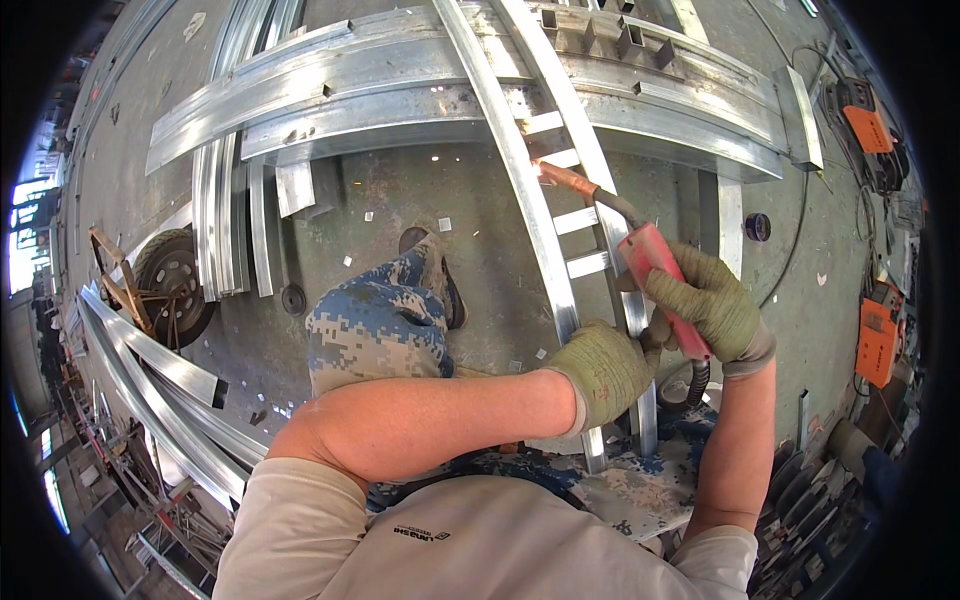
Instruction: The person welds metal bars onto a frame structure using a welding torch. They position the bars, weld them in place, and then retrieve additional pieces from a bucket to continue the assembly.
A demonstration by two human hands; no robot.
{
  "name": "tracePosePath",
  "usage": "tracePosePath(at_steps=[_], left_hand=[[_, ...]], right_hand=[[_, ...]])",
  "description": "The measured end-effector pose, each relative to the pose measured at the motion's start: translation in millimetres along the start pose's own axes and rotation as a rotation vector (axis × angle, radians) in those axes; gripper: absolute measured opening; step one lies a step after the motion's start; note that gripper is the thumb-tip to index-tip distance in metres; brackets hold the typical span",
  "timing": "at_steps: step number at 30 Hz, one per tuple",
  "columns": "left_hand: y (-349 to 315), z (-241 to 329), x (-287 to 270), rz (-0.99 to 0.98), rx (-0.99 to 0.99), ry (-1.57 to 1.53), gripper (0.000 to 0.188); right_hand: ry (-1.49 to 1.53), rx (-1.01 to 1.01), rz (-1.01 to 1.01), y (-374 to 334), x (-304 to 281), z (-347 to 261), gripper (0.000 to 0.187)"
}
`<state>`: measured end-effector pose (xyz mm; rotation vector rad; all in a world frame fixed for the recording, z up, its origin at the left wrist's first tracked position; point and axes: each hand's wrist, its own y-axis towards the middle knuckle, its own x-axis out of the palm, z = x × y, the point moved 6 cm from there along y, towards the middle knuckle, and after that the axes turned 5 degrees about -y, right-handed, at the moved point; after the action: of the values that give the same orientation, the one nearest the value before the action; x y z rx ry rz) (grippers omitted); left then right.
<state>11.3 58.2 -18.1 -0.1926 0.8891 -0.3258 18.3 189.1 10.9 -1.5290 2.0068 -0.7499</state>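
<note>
In my gloved right hand [708, 302] is a welding torch [652, 258] with a red handle, its fingers wrapped round the grip. The torch's copper nozzle [568, 180] meets a ladder-like metal frame [545, 235] where a short crosspiece joins the left rail, and a small orange glow shows there. My gloved left hand [603, 372] is closed over the frame's lower part, between and on the rails. Its fingertips lie close to the torch handle's lower end, partly hidden. The frame slopes from my lap up onto a metal beam [380, 110].
Short square tubes [630, 40] stand on the beams at the back. Orange machines [872, 335] and cables lie to the right. On the left are a wheel [175, 285] and long metal profiles [150, 350]. Small offcuts [445, 224] dot the floor near my foot.
</note>
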Motion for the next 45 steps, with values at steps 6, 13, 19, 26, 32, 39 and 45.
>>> tracePosePath(at_steps=[6,13,19,26,32,39,45], left_hand=[[-1,0,-1,0.003,0.011,-0.010,0.057],[-1,-1,-3,-0.031,0.019,-0.053,0.054],[-2,0,-1,0.017,-0.008,-0.016,0.052],[0,-2,1,0.010,0.003,-0.084,0.048],[0,-1,1,0.008,-0.015,-0.013,0.047],[-3,0,-7,-0.044,0.005,-0.049,0.049],[-2,0,-3,-0.019,0.000,-0.018,0.049]], right_hand=[[0.037,0.016,-0.022,-1,-1,1,0.050],[0.053,0.025,-0.018,1,-1,6,0.048],[0.088,0.009,-0.036,-1,-3,1,0.050],[0.100,0.026,-0.051,1,-2,6,0.049],[0.136,0.021,-0.041,1,-2,4,0.048],[0.150,0.048,-0.079,3,-4,10,0.057],[0.153,0.039,-0.072,3,-2,7,0.049]])
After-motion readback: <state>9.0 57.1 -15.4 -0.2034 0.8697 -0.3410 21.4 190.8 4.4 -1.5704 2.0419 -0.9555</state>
